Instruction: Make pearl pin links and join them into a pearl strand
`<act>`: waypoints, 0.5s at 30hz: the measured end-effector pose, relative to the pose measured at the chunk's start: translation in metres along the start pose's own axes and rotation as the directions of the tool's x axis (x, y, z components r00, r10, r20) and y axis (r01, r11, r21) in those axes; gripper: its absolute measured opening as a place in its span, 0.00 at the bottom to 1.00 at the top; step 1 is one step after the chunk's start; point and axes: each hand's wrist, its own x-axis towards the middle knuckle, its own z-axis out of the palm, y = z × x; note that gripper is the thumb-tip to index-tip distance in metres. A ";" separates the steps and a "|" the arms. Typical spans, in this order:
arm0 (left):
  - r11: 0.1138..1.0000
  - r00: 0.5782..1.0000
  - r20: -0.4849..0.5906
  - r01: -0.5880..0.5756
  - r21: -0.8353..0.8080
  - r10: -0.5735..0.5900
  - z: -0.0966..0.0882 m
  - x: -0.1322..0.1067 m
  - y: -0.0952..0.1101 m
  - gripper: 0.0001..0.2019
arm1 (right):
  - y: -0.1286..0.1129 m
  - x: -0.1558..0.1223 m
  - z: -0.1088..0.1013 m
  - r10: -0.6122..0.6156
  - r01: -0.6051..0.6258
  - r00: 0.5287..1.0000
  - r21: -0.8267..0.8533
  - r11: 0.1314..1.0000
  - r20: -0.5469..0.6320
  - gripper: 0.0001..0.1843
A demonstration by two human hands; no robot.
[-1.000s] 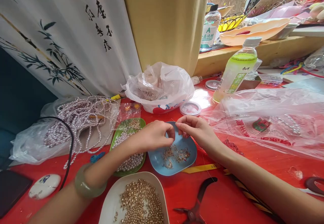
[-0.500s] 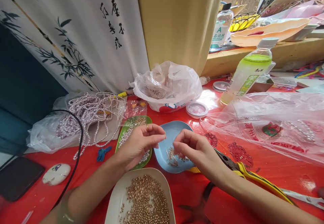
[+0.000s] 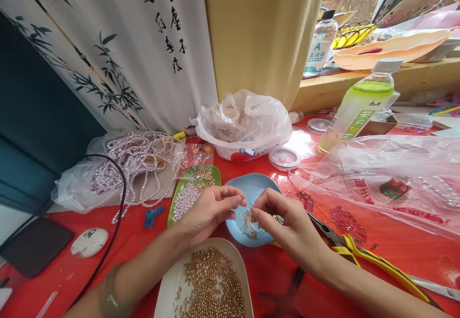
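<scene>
Over the blue tray (image 3: 239,182), my left hand (image 3: 215,207) pinches with thumb and forefinger; anything between the tips is too small to name. Close by on its right, my right hand (image 3: 278,212) is pinched too, its tips also hiding what they hold. Small metal pins (image 3: 247,224) and gold bits lie in the blue tray below them. Behind my left hand sits a green tray (image 3: 214,173) with pale pearl beads (image 3: 185,202) and gold beads. Nearest me stands a cream tray (image 3: 166,287) heaped with gold beads (image 3: 213,284).
Yellow-handled pliers (image 3: 381,260) lie right, by red bead piles (image 3: 347,223). A plastic bag (image 3: 406,164) and a drink bottle (image 3: 359,107) are beyond. Pearl strands (image 3: 125,159) fill the left; a black cable (image 3: 120,203) crosses near a white mouse (image 3: 89,242). A bagged bowl (image 3: 244,126) stands behind.
The whole view has shifted, so things appear a little farther right. My hands remain close together over the blue tray, both still pinched.
</scene>
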 end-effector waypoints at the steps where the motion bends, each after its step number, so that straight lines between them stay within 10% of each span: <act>1: 1.000 1.000 -0.002 0.001 -0.005 -0.001 0.000 0.000 0.000 0.06 | 0.000 0.000 0.000 0.000 0.000 1.000 -0.001 1.000 -0.001 0.07; 15: 1.000 1.000 -0.014 -0.001 -0.007 0.001 -0.001 0.002 -0.002 0.06 | 0.001 0.001 0.002 0.015 -0.015 1.000 -0.002 1.000 -0.002 0.07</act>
